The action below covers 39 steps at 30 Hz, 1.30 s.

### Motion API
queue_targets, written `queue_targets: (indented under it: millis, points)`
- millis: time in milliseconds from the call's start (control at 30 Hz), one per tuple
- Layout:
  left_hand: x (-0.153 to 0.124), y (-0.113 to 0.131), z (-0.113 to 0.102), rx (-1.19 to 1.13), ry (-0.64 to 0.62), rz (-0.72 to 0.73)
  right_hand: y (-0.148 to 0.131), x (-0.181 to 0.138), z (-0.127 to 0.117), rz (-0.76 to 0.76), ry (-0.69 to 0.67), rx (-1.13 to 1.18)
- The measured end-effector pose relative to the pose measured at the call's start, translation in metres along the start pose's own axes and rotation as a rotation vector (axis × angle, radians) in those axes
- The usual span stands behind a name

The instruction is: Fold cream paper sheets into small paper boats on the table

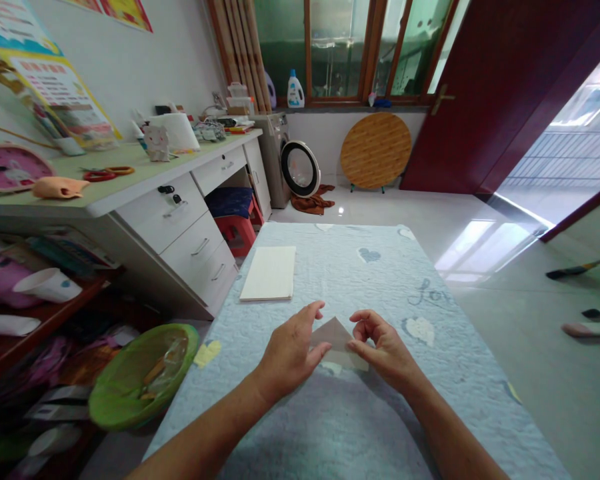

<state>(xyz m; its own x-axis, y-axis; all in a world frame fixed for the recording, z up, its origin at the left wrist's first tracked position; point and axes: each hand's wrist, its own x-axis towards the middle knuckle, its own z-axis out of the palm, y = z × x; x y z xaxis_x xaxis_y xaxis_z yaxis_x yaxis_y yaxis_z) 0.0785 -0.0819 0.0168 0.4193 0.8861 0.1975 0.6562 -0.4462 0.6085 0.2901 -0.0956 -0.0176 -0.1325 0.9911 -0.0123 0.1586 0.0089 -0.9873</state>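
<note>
A sheet of pale paper folded to a triangular point point(336, 341) lies on the quilted blue table cover point(360, 280) between my hands. My left hand point(289, 352) is beside its left edge, with the fingers spread and the thumb against the paper. My right hand point(383, 351) is curled, its thumb and fingertips pinching the right side of the fold. Farther ahead lies a stack of cream paper sheets point(269, 273), untouched by either hand.
A white drawer desk point(180, 220) with scissors and clutter runs along the left. A green basin point(143, 377) sits below the table's left edge. A washing machine point(285, 160) stands ahead. A person's foot point(590, 329) shows at the right, on the tiled floor.
</note>
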Motion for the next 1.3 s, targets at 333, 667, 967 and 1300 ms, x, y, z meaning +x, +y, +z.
queue_targets:
  millis: [333, 667, 967, 1300]
  points:
    - [0.011, -0.005, 0.017, -0.900, -0.066, -0.333, -0.006, 0.001, 0.004, 0.008, 0.001, 0.423]
    - [0.011, -0.016, 0.044, -1.098, -0.066, -0.383, 0.007, 0.001, 0.017, -0.084, 0.071, 0.036]
    - [-0.001, -0.016, 0.034, -0.305, 0.334, 0.119, 0.002, -0.005, 0.013, -0.492, 0.425, -0.735]
    - [0.002, -0.013, 0.031, 0.216, 0.111, 0.295, 0.013, -0.001, 0.025, -0.488, 0.223, -1.080]
